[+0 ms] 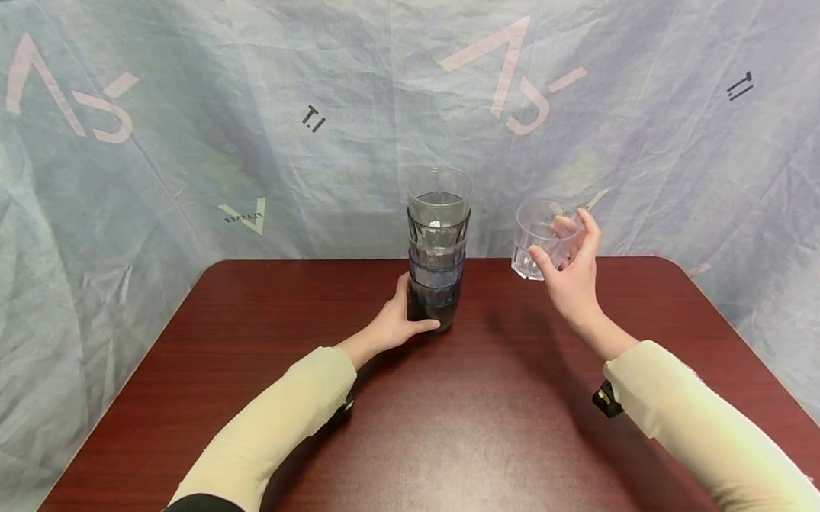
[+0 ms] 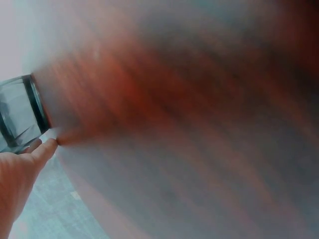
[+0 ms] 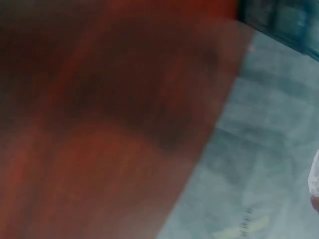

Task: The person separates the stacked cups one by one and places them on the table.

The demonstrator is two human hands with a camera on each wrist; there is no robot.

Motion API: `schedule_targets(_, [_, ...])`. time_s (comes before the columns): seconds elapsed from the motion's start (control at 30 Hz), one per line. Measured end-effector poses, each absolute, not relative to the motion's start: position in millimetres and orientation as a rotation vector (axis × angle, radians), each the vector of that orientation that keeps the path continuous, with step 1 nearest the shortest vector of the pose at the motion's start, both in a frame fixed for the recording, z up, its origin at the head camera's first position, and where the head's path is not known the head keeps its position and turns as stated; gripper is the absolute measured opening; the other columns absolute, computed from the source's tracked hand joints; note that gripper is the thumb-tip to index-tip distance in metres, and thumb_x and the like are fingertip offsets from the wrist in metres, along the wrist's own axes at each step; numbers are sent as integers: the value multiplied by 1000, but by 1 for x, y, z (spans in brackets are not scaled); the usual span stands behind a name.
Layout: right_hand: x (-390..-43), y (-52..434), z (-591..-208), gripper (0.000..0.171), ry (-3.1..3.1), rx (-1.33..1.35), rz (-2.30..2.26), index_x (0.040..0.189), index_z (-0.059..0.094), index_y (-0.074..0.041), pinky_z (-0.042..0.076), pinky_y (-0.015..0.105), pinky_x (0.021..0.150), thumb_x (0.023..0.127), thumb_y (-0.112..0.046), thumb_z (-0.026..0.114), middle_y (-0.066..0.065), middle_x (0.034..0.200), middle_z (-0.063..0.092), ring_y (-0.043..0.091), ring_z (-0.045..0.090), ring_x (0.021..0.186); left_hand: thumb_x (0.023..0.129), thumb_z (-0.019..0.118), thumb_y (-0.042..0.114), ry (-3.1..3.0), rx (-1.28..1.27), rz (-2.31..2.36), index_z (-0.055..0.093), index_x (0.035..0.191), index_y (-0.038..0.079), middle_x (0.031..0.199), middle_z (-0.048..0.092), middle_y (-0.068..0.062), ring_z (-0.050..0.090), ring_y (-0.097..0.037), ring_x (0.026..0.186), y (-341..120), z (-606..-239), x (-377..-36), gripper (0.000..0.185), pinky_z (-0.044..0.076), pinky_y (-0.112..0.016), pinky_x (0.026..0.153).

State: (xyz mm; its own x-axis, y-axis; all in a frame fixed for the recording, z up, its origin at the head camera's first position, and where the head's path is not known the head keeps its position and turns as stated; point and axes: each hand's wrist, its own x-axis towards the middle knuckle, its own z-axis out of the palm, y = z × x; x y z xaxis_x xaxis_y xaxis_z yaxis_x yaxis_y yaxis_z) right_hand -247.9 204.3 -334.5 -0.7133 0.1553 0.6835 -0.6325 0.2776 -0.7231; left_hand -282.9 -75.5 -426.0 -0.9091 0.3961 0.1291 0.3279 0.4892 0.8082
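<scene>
Clear cup [image 1: 544, 239] plain only from head view

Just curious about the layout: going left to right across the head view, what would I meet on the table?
Left hand → stack of tumblers that it grips at the base → clear tumbler held up off the table → right hand holding it.

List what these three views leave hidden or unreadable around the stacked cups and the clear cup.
- Left wrist view: motion blur smears the table; only the bottom cup of the stack shows, cut off by the left edge.
- Right wrist view: the clear cup is a sliver at the right edge; the right hand's grip is unseen there.
- Head view: the left hand hides the stack's base; the exact cup count is uncertain.
</scene>
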Motion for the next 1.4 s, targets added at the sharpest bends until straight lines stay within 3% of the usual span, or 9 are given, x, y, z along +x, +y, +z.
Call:
schedule_targets(0.23, [-257, 202, -365, 76, -2019, 360, 1448, 139, 20, 7, 41, 37, 94, 84, 7, 71, 25, 131, 46, 41, 47, 123, 83, 80, 28, 2635, 613, 1421, 5, 153, 20, 152, 33, -13, 37, -27, 136, -77, -424, -283, 102, 32, -45, 108])
schedule_targets(0.43, [-279, 212, -405, 80, -2135, 302, 1409, 140, 21, 3, 39, 48, 96, 82, 1, 76, 21, 132, 49, 34, 47, 123, 83, 80, 29, 2646, 633, 1413, 7, 152, 19, 151, 34, -13, 38, -28, 135, -75, -422, -283, 101, 33, -45, 107])
schedule_targets(0.6, [-282, 212, -418, 79, -2217, 279, 1411, 138, 21, 1, 35, 48, 100, 83, -4, 77, 19, 131, 49, 30, 45, 125, 83, 80, 28, 2643, 632, 1415, 7, 152, 20, 151, 35, -13, 38, -27, 135, -74, -422, -283, 100, 32, -45, 108])
schedule_targets(1.03, [-285, 211, -426, 75, -2349, 204, 1486, 136, 19, 0, 29, 51, 106, 87, -8, 75, 24, 136, 44, 38, 39, 129, 83, 80, 25, 2634, 649, 1424, 8, 152, 19, 150, 36, -14, 40, -27, 134, -73, -422, -280, 100, 33, -44, 107])
schedule_targets(1.4, [-288, 209, -428, 81, -2305, 239, 1628, 136, 14, 4, 29, 52, 107, 84, -3, 76, 32, 140, 38, 44, 35, 133, 84, 79, 26, 2635, 638, 1414, 7, 152, 19, 150, 35, -14, 38, -27, 135, -75, -423, -281, 100, 32, -45, 108])
